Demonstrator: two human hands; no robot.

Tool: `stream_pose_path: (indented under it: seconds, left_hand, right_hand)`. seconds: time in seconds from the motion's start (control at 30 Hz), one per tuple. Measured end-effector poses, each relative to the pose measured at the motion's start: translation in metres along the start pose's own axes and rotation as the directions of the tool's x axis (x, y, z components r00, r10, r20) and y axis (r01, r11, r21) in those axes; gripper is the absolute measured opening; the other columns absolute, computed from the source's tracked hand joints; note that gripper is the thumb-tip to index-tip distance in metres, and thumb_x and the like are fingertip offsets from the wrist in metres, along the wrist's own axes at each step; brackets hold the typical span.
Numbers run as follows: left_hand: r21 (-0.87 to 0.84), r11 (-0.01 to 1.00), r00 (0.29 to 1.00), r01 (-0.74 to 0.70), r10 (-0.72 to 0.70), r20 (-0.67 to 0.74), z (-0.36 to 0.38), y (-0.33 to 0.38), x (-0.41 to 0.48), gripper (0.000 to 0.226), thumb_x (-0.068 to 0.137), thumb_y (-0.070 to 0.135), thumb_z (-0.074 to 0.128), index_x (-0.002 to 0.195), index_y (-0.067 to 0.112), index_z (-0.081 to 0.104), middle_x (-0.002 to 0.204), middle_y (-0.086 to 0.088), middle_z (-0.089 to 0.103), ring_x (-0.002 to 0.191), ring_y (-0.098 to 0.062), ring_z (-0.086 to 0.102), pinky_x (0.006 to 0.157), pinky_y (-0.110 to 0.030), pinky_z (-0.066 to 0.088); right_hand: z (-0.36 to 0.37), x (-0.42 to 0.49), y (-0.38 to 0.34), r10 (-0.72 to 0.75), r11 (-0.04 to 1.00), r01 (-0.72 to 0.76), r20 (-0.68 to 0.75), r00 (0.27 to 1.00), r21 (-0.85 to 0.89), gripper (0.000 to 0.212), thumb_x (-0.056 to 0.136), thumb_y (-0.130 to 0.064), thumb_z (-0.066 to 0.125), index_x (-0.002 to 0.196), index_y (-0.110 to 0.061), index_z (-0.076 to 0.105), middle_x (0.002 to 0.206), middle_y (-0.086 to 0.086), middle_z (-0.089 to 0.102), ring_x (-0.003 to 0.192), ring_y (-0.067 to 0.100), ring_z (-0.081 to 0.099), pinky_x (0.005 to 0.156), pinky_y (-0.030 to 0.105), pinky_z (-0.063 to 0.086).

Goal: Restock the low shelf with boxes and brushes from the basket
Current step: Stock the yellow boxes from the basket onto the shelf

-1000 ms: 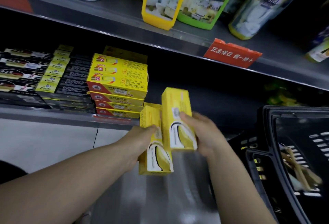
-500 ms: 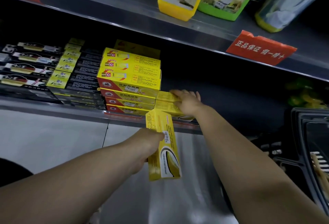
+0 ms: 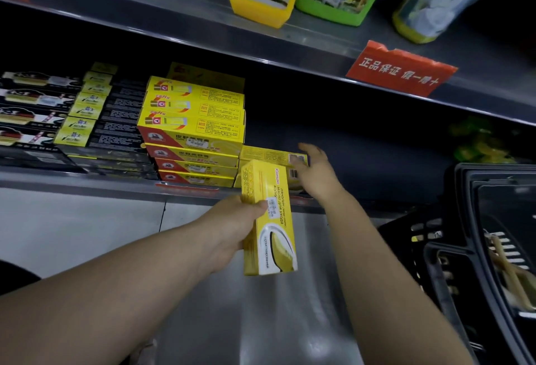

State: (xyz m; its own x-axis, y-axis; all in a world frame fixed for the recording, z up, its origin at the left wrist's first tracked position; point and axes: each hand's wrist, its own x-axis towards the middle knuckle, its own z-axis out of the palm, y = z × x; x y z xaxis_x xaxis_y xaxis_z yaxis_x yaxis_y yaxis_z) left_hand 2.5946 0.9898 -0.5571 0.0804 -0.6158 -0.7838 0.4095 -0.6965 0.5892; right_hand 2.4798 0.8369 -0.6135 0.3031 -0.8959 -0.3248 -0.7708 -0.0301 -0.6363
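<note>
My left hand point(image 3: 232, 228) grips the long yellow cardboard box point(image 3: 268, 219) end-first toward the shelved yellow boxes point(image 3: 266, 154) just beyond; my right hand point(image 3: 314, 170), nearer them, is slack-fingered and empty.

We note both forearms bare, uncovered from wrist to frame edge. We see left forearm point(image 3: 130, 286) at 8 o'clock, broad near lens; right forearm point(image 3: 377, 263) at 5 o'clock. Bare left hand point(image 3: 232, 228), thumb in clear view. Bare right hand point(image 3: 316, 173), fingers motion-blurred. At 9 o'clock edge, dark rounded patch point(image 3: 14, 277): clothing or not, we cannot tell.
</note>
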Motion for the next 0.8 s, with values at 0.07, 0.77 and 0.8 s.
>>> stream_pose_path:
  seconds: [0.07, 0.77, 0.8]
  left_hand:
    - [-0.044, 0.998, 0.999, -0.034, 0.034, 0.004, 0.001, 0.002, 0.0, 0.021, 0.097, 0.018, 0.049, 0.116, 0.012, 0.055, 0.101, -0.005, 0.067, 0.079, -0.015, 0.063, 0.068, -0.03, 0.051]
    - [0.549, 0.76, 0.899, -0.346, 0.437, -0.038, -0.006, 0.011, 0.023, 0.033, 0.09, 0.024, 0.055, 0.123, 0.024, 0.051, 0.112, 0.009, 0.053, 0.085, -0.004, 0.051, 0.061, -0.007, 0.036]
    - [0.556, 0.756, 0.898, -0.345, 0.439, -0.04, -0.005, 0.011, 0.024, 0.032, 0.09, 0.023, 0.055, 0.123, 0.024, 0.052, 0.111, 0.01, 0.053, 0.082, -0.001, 0.051, 0.057, -0.005, 0.036]
  right_hand:
    - [-0.006, -0.032, -0.007, 0.08, 0.968, -0.086, 0.037, 0.996, 0.235, 0.028, 0.095, -0.046, 0.043, 0.103, -0.027, 0.063, 0.12, 0.003, 0.063, 0.105, 0.015, 0.06, 0.09, 0.034, 0.047]
    - [0.018, 0.076, -0.022, -0.238, 0.742, 0.302, 0.186, 0.953, -0.598, 0.05, 0.092, -0.026, 0.053, 0.139, -0.035, 0.038, 0.141, 0.006, 0.045, 0.131, 0.03, 0.037, 0.114, 0.044, 0.01]
    - [0.025, 0.078, -0.018, -0.224, 0.763, 0.319, 0.233, 0.946, -0.563, 0.048, 0.095, -0.026, 0.047, 0.141, -0.034, 0.036, 0.144, 0.006, 0.042, 0.132, 0.03, 0.035, 0.114, 0.045, 0.011]
